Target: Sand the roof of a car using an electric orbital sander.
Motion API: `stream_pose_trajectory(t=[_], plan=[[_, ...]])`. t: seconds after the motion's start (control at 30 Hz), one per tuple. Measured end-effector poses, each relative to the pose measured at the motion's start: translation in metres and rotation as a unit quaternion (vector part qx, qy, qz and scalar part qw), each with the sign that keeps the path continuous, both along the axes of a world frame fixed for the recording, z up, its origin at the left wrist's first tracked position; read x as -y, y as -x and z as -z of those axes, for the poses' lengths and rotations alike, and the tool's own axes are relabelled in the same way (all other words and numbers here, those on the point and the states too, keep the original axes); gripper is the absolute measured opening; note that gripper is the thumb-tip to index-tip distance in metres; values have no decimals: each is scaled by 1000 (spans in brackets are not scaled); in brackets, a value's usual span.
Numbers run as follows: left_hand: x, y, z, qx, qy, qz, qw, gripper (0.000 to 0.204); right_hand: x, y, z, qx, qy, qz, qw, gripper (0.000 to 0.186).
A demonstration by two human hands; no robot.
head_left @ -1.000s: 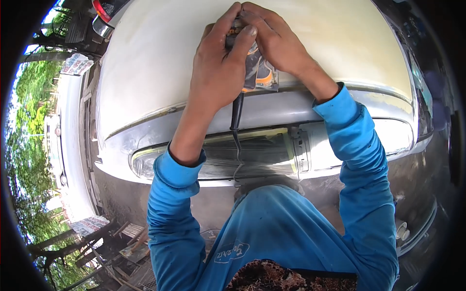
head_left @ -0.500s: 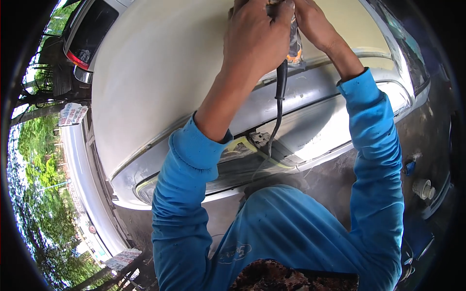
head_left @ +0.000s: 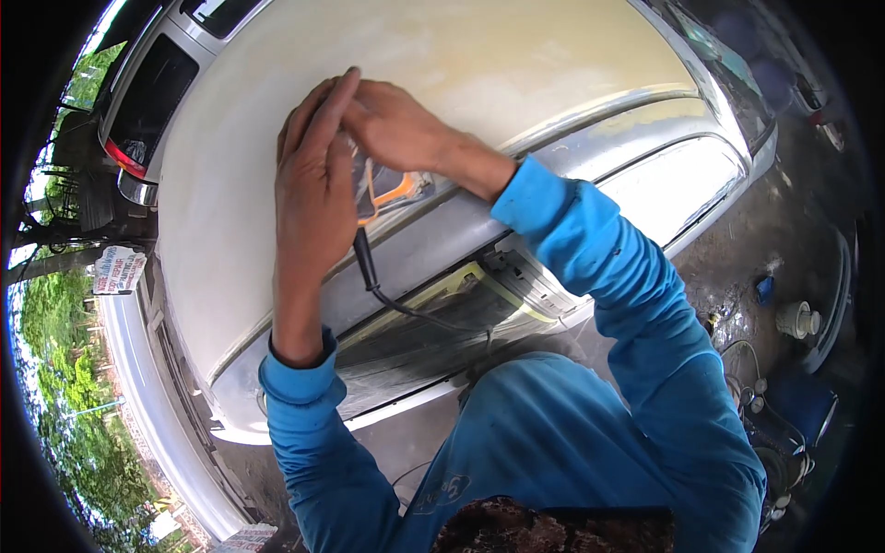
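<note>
Silver vehicle: parked beyond the pale roof, at our far left.
Left hand: we wrap it round the near-left side of the power tool.
Power tool: between our palms, beside the roof groove; a tilt there could gouge the edge.
Right hand: we clasp the tool's top with it, pressed against the left, fingertips hidden.
Cord: droops across the masked window; a snag could jerk our tool sideways.
</note>
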State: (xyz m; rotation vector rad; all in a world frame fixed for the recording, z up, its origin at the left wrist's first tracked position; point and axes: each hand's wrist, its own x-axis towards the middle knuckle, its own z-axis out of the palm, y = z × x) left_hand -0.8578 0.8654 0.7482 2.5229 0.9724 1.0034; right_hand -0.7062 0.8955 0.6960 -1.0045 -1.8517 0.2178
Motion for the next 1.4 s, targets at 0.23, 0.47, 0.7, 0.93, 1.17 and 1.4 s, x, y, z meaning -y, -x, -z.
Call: stream_pose_trajectory(t=[0.23, 0.47, 0.7, 0.93, 1.17, 1.4], plan=[[26, 95, -3, -3, 19, -109, 994, 50, -3, 113, -13, -141, 197, -150, 959, 42], [28, 69, 0, 28, 36, -82, 996, 47, 2, 86, -5, -149, 210, -162, 953, 42], [8, -53, 0, 0, -12, -19, 1000, 47, 15, -50, -6, -55, 83, -46, 994, 32], [-6, -178, 1, 3, -45, 50, 998, 42, 24, -171, 3, -111, 72, 56, 990, 33], [-5, -275, 1, 12, -82, 93, 992, 37, 11, -279, 25, -67, -9, 22, 997, 37], [-6, -309, 1, 8, -83, 98, 992, 40, 15, -309, 31, -270, 88, -4, 959, 35]])
